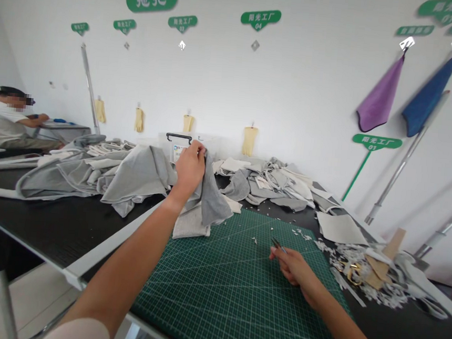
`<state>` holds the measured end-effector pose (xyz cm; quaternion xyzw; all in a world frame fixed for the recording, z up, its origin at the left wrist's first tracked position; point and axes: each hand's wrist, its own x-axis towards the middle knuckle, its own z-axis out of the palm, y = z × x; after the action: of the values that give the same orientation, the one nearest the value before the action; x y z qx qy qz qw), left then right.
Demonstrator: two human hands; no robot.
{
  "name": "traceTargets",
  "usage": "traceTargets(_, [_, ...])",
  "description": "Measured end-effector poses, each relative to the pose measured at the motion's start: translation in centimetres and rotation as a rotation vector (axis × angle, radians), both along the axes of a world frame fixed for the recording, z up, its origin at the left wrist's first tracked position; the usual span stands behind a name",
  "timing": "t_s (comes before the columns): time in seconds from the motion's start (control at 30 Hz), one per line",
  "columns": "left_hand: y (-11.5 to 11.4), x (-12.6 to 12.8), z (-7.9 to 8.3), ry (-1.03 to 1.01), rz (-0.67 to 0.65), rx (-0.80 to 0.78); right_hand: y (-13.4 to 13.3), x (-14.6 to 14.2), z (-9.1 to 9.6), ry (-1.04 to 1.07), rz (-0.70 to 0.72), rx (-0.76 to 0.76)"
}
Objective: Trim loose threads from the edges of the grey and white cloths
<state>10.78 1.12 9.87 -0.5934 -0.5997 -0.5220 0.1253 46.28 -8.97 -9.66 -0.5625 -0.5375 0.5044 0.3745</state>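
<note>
The left hand (189,170) lifts a limp piece of grey knit fabric (212,200), its fingers (200,150) closed on the top edge. The cloth falls away at about 5 o'clock from them and drapes down to the counter, and the back of the hand hides part of the grip. The right hand (294,268) lies at the right edge of a green gridded cutting mat (235,291). Its curled fingers (282,257) hold a small dark-tipped metal tool (277,243) pointing toward 10 o'clock, too small to tell as tweezers or snips.

A long black counter (47,222) carries everything. Heaps of grey and cream fabric pieces (272,186) lie at 12 o'clock from the mat, and a larger grey heap (67,176) lies at 10 o'clock. At 3 o'clock from the right hand, gold-handled scissors (353,273) sit among white fabric trimmings (362,281). The left hand partly blocks a clear plastic box with a black handle (179,141). A seated person in a white T-shirt (4,124) works far off at 9 o'clock.
</note>
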Motion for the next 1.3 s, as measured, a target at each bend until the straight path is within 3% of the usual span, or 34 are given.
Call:
traceTargets(0.17, [0.6,-0.2,4.1,0.008,-0.104,-0.077,-0.1,0.0,0.0,0.019,-0.017,-0.008])
traceTargets(0.33, [-1.3,1.9,5.3,0.053,-0.245,0.013,-0.5,-0.3,0.4,0.063,-0.044,0.013])
traceTargets(0.43, [-3.0,4.1,4.6,0.101,-0.415,-0.071,-1.5,-1.2,2.0,0.111,-0.068,0.057])
traceTargets(0.57, [-5.1,7.5,2.6,0.092,-0.624,-0.168,-3.2,-2.5,5.0,0.197,-0.078,0.151])
traceTargets(0.73, [-6.9,10.9,0.0,-0.175,-1.109,-0.352,-3.7,-2.7,7.9,0.147,-0.177,0.347])
traceTargets(0.83, [-7.5,12.1,-1.1,-0.306,-1.285,-0.476,-3.9,-2.0,8.7,0.092,-0.227,0.459])
traceTargets(1.0, [-8.2,13.6,-2.4,-0.357,-1.35,-0.534,-5.5,-1.6,9.3,0.216,-0.191,0.249])
traceTargets(1.17, [-8.5,14.5,-3.4,-0.428,-1.392,-0.575,-5.5,-1.3,9.6,0.012,-0.153,0.469])
traceTargets(1.3, [-8.6,14.1,-3.5,-0.399,-1.369,-0.482,-4.6,-0.1,9.4,0.009,-0.227,0.45])
